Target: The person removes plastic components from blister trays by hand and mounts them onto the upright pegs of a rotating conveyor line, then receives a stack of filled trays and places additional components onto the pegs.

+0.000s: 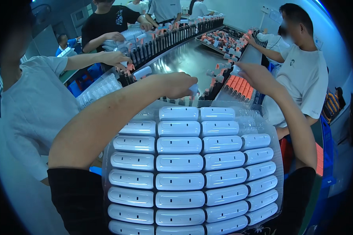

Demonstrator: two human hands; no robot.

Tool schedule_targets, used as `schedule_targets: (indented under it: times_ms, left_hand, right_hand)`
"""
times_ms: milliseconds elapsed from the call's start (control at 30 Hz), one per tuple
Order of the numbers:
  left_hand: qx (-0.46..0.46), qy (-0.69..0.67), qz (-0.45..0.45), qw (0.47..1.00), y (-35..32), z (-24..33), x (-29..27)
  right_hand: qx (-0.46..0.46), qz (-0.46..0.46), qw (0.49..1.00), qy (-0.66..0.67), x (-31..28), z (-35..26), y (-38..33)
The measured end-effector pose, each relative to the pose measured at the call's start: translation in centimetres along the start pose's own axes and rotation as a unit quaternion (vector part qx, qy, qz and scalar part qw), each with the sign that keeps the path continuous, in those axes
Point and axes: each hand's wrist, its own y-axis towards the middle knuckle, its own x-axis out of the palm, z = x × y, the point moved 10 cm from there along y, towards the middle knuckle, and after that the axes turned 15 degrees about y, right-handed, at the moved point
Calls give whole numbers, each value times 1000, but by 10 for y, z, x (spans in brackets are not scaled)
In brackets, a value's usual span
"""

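My left hand (177,85) reaches over the far edge of a clear plastic tray, its fingers closed on a small white plastic piece (193,89), mostly hidden by the hand. Farther right, my right hand (259,78) pinches another white plastic piece (235,70) beside the row of upright holders. Between my forearms lies the clear tray (279,160), filled with rows of glossy white oblong plastic shells (180,161), each with small dark slots. A few pockets at its far right corner hold no shell. Just past the tray stand black upright holders (213,89) topped with orange and pale pieces.
A shiny metal table (184,62) stretches away, edged by a long row of black holders (161,44). On it sits a bin (221,41) heaped with orange and white parts. Orange pieces (239,87) lie lined up at right. Co-workers stand along both sides, arms reaching in.
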Motion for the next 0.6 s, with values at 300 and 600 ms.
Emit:
schedule_targets:
  times_ms: [300, 600]
  left_hand:
    - [-55, 4, 91, 994, -16, -23, -4]
    - [-126, 28, 63, 990, -13, -14, -17]
  right_hand:
    - [-44, -6, 998, 46, 68, 17, 58]
    - [87, -16, 992, 86, 130, 55, 95]
